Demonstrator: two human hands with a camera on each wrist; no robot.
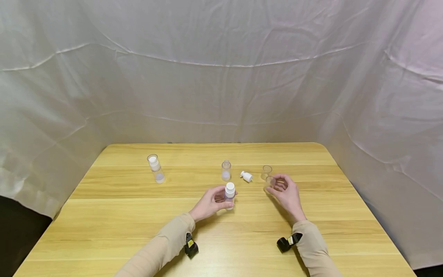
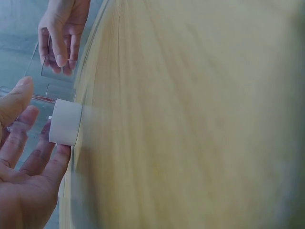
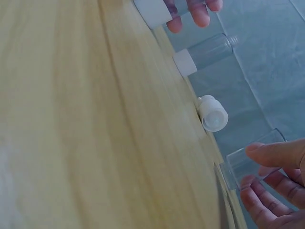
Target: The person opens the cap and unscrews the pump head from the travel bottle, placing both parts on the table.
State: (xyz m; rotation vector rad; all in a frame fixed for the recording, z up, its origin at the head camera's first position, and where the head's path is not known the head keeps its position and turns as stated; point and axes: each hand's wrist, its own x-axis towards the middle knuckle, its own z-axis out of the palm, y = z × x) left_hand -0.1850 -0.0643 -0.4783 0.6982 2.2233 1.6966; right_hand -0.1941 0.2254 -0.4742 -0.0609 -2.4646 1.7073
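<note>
My left hand [image 1: 210, 202] grips a small clear pump bottle [image 1: 230, 194] with a white pump top, held upright. Its white base [image 2: 65, 122] shows beyond the fingers in the left wrist view. Between thumb and fingers, my right hand [image 1: 288, 195] holds a clear cylindrical cap [image 3: 257, 155]. Just behind that stands a second clear cap [image 1: 267, 171], partly overlapped by the first. A loose white pump head [image 1: 247, 176] lies on its side between the hands, farther back. Left of it, a clear bottle [image 1: 226, 171] without a pump stands upright, its threaded neck bare.
At the back left of the wooden table [image 1: 114, 231] stands another pump bottle [image 1: 155, 169] with a clear cap over its white top. A pale cloth curtain [image 1: 221, 96] encloses the back and sides of the table.
</note>
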